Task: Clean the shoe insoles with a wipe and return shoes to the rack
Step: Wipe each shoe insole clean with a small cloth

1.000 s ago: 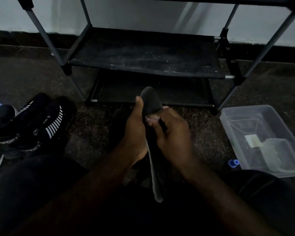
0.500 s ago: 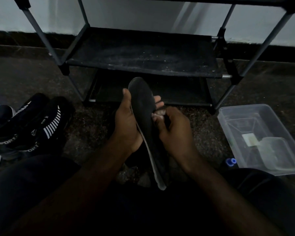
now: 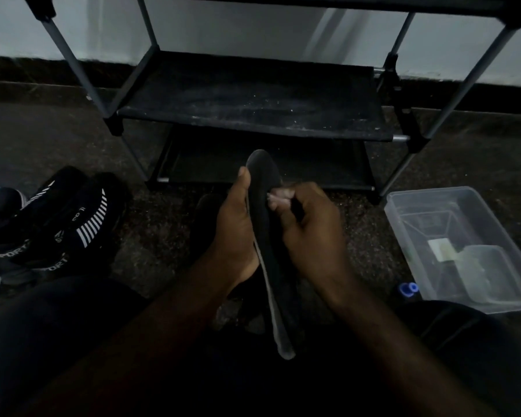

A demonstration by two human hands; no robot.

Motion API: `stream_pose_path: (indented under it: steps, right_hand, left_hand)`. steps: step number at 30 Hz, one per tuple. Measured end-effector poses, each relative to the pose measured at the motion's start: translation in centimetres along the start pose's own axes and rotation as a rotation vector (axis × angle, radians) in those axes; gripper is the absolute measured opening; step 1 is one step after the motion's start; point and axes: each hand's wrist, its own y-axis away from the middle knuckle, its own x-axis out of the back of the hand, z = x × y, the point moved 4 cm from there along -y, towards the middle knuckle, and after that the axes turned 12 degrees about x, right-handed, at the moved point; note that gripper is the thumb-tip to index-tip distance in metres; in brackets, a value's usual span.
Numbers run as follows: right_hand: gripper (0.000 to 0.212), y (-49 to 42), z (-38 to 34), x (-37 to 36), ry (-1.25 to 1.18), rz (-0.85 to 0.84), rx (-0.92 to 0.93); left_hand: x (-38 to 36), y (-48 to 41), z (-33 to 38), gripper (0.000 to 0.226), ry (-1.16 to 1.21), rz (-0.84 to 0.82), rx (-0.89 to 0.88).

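Black metal-framed shoe rack (image 3: 253,109) ahead, clear plastic box (image 3: 403,212) right, striped black sneakers (image 3: 82,224) left. My left hand (image 3: 233,233) and right hand (image 3: 310,230) grip the dark flat insole (image 3: 265,182) between them.

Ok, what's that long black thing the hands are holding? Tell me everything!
It's a shoe insole: long, thin and bendy-looking, dark on its face with a pale grey edge. It stands nearly upright, rounded end up, other end pointing down. The left hand grips its left edge; the right hand holds its right side.
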Motion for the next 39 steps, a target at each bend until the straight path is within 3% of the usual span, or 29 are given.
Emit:
stream_pose_path:
  steps: [4, 7, 10, 13, 16, 18, 23, 28, 31, 34, 39]
  right_hand:
    - [0.022, 1.3, -2.5, -1.1, -0.104, -0.154, 0.133]
    - [0.02, 0.1, -0.4, -0.6, 0.003, -0.077, 0.134]
    - [0.017, -0.8, 1.6, 0.1, 0.025, 0.027, 0.006]
    - [0.016, -0.1, 0.3, -0.2, -0.101, -0.034, -0.016]
    - [0.021, 0.9, -1.8, -0.7, -0.118, -0.145, 0.112]
    - [0.019, 0.3, -1.2, -0.5, -0.039, -0.11, 0.151]
    - [0.014, -1.2, 1.4, 0.8, 0.018, 0.036, -0.012]
    - [0.017, -0.1, -1.5, 0.0, -0.06, -0.047, 0.146]
    - [0.014, -1.5, 0.8, 1.1, -0.001, 0.086, 0.05]
    - [0.018, -1.4, 1.9, 1.4, -0.091, 0.138, -0.111]
    - [0.011, -0.6, -1.0, 0.4, -0.055, -0.05, 0.124]
  left_hand:
    - [0.4, 0.2, 0.5, 0.071, 0.017, 0.026, 0.028]
    - [0.2, -0.1, 0.0, 0.052, 0.006, -0.015, 0.022]
    - [-0.4, -0.2, -1.1, 0.05, -0.051, -0.047, 0.068]
    - [0.0, -0.1, -0.9, 0.053, 0.0, -0.011, 0.076]
    - [0.3, 0.0, -0.4, 0.067, 0.04, 0.055, 0.07]
    - [0.3, -0.1, -0.4, 0.06, 0.043, 0.04, 0.067]
    - [-0.6, -0.3, -1.2, 0.049, -0.041, -0.028, 0.072]
    - [0.1, -0.1, -0.8, 0.042, -0.016, -0.003, -0.031]
    - [-0.8, -0.3, -1.3, 0.041, -0.038, -0.054, 0.05]
    - [-1.1, -0.3, -1.6, 0.038, -0.041, -0.076, 0.075]
    - [-0.4, -0.1, -1.4, 0.052, -0.073, -0.029, 0.051]
